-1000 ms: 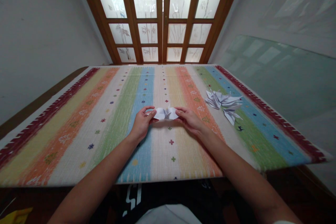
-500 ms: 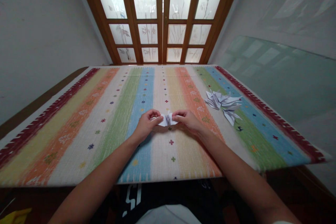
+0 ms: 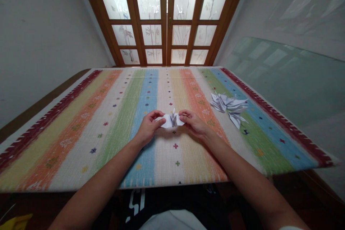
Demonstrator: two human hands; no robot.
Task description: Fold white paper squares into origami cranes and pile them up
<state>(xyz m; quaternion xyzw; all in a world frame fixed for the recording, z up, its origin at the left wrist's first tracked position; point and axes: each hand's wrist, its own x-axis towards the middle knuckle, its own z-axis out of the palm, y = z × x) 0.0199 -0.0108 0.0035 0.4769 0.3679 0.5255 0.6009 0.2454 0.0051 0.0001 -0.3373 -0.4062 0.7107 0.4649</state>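
Observation:
Between my two hands is a small folded white paper crane (image 3: pixel 172 120), its wings spread to either side and a narrow point standing up in the middle. My left hand (image 3: pixel 150 125) pinches the left wing between thumb and fingers. The right wing is pinched the same way by my right hand (image 3: pixel 194 123). Both hands are just over the striped tablecloth (image 3: pixel 167 158), near the table's front half. The wing tips are hidden under my fingers.
A pile of several folded white paper pieces (image 3: pixel 229 106), looking like more cranes, lies on the cloth to the right. Beyond the table stand wooden doors (image 3: pixel 167 36) with frosted panes. A glass panel (image 3: pixel 285 75) leans along the right wall.
My hands have drawn slightly apart, and more of the crane's wings shows between them. Its upright point stands out more clearly. The paper pile has not moved.

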